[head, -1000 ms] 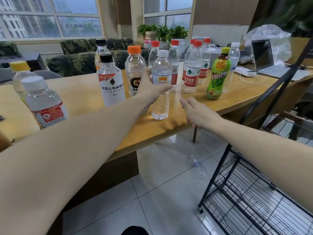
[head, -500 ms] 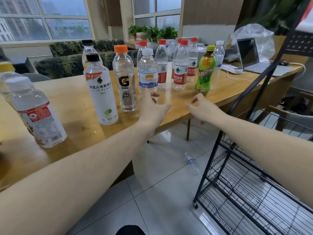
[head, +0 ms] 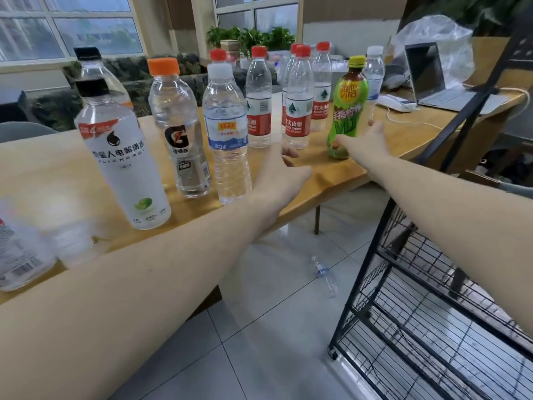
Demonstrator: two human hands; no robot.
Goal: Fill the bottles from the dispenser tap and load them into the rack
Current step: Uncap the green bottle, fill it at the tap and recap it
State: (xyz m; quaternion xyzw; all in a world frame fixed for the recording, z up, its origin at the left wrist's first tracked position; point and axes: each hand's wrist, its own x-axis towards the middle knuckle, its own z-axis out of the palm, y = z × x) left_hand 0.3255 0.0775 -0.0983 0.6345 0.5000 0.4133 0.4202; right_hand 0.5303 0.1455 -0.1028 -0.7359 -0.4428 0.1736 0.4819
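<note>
Office room, big windows and potted plants at the back, and a long wooden counter running across in front of me with the bottles stood upright in a loose row along it, caps on, which keeps every one within an arm's reach from this edge. My right hand is out at the green-labelled plastic bottle with the yellow cap, fingers spread and relaxed, tips right beside its lower half; I cannot tell whether they touch it, and nothing is gripped. I reckon this bottle is the pick because it stands nearest the black wire rack, which sits on the floor tiles at my right with its shelves bare where I can see them. My left hand hangs over the counter edge, fingers loosely curled and holding nothing, just beside the clear ribbed water bottle with the white cap and blue label, probably ready to steady or take that one next. Left of it stand the clear bottle with the orange cap and the frosted white bottle with the black cap; the red-capped clear bottles cluster behind. No dispenser tap in view. One small clear bottle lies on its side on the floor, well apart from the rest.
</note>
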